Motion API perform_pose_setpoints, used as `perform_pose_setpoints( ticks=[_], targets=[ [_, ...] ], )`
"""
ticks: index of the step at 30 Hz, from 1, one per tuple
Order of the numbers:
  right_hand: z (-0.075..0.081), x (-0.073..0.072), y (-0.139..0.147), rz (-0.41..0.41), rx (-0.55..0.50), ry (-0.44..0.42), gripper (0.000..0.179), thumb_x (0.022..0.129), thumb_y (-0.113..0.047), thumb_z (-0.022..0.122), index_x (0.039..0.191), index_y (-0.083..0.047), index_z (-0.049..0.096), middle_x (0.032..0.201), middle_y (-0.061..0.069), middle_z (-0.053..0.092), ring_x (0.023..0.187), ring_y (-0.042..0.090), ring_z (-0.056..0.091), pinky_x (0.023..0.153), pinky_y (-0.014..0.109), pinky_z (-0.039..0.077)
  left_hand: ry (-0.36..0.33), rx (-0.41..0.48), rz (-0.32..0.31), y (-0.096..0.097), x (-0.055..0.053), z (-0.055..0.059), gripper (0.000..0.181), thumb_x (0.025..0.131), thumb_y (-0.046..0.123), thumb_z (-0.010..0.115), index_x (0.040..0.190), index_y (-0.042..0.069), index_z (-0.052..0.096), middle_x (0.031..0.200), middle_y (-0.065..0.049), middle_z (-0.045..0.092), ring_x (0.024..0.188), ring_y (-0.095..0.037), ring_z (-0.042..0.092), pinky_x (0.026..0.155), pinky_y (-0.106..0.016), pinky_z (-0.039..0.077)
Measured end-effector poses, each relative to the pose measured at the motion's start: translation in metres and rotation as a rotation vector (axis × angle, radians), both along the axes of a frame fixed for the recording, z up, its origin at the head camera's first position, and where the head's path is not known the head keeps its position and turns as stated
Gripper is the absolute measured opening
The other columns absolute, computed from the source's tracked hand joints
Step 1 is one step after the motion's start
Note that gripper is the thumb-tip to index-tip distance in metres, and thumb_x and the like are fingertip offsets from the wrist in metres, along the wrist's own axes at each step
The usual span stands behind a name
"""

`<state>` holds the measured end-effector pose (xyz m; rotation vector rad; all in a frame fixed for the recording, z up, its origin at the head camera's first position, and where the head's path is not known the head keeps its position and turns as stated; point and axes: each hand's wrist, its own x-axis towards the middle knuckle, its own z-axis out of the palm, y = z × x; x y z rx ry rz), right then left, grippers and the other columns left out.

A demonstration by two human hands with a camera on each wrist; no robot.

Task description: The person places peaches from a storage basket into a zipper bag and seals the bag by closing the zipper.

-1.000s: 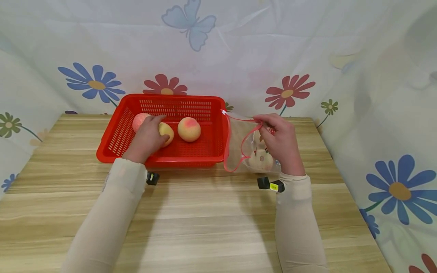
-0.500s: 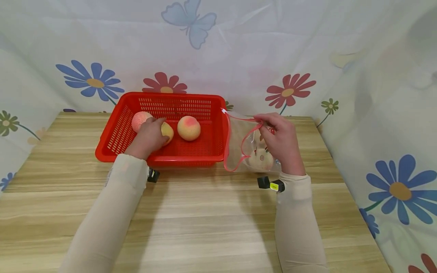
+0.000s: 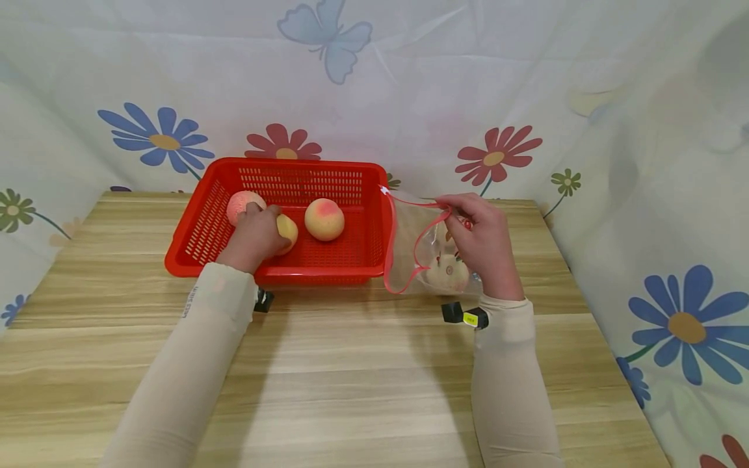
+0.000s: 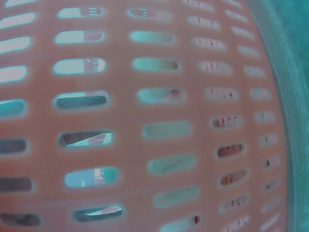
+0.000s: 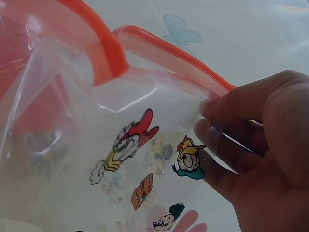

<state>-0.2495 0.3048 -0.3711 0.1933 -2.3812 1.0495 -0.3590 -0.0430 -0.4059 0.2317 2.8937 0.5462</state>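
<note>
In the head view my left hand point(image 3: 253, 239) is down in the red plastic basket point(image 3: 363, 253), fingers and thumb round a yellow peach point(image 3: 286, 232). Part of that peach is hidden by the hand. A pink, rough-looking round fruit point(image 3: 242, 205) lies just behind the fingers, and a peach with a pink blush point(image 3: 324, 220) sits to the right. My right hand point(image 3: 481, 237) pinches the edge of a clear zip bag point(image 3: 405, 250) with a red zip strip. Its mouth gapes towards the basket. Inside the bag shows a pale round fruit point(image 3: 447, 273). Cartoon prints point(image 5: 130, 140) cover the bag in the right wrist view.
Basket and bag stand side by side at the back of the wooden table point(image 3: 351, 390), close to a flower-printed cloth point(image 3: 409, 97). The slotted basket wall point(image 4: 123, 116) fills the left wrist view and hides the left hand there.
My left fingers have curled further down round the yellow peach, which has barely shifted. The right hand and the bag stay where they were.
</note>
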Motion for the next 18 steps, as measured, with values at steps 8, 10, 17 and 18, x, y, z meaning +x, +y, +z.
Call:
perform_pose_setpoints(
  ticks=[8,10,17,18],
  targets=[
    [0.0011,0.0005,-0.0004,-0.002,0.001,-0.007,0.026,0.092,-0.01,0.062,0.116,-0.013,0.071,0.111,0.005,0.069,0.092,0.016,0.062,0.076,0.012,0.047,-0.047,0.016,-0.008,-0.0004,-0.0012,0.0002,0.085,0.075,0.017,0.078,0.146,0.005,0.034,0.121,-0.023,0.051,0.104,-0.037,0.047,0.089,-0.056,0.054],
    [0.0015,0.0006,-0.0005,-0.001,0.0,-0.007,0.026,0.092,-0.01,0.062,0.116,-0.013,0.071,0.111,0.005,0.069,0.092,0.016,0.062,0.077,0.012,0.048,-0.042,0.017,-0.009,-0.0009,0.0001,0.0009,0.085,0.074,0.017,0.079,0.145,0.005,0.035,0.118,-0.021,0.053,0.103,-0.037,0.047,0.088,-0.054,0.055],
    [0.0002,-0.0006,0.0002,0.001,-0.005,-0.017,0.026,0.093,-0.011,0.061,0.117,-0.013,0.07,0.111,0.005,0.069,0.093,0.017,0.062,0.077,0.012,0.048,-0.015,0.001,-0.011,0.0002,0.004,0.0044,0.08,0.072,0.019,0.077,0.14,0.002,0.04,0.109,-0.021,0.058,0.098,-0.036,0.049,0.082,-0.051,0.057],
    [0.0005,-0.0003,0.0003,0.001,-0.006,-0.018,0.026,0.093,-0.011,0.062,0.117,-0.013,0.07,0.111,0.005,0.069,0.093,0.016,0.062,0.077,0.012,0.048,-0.012,0.001,-0.01,0.0006,0.0046,0.0051,0.079,0.071,0.019,0.077,0.139,0.001,0.04,0.109,-0.021,0.058,0.098,-0.036,0.049,0.081,-0.051,0.057]
  ],
)
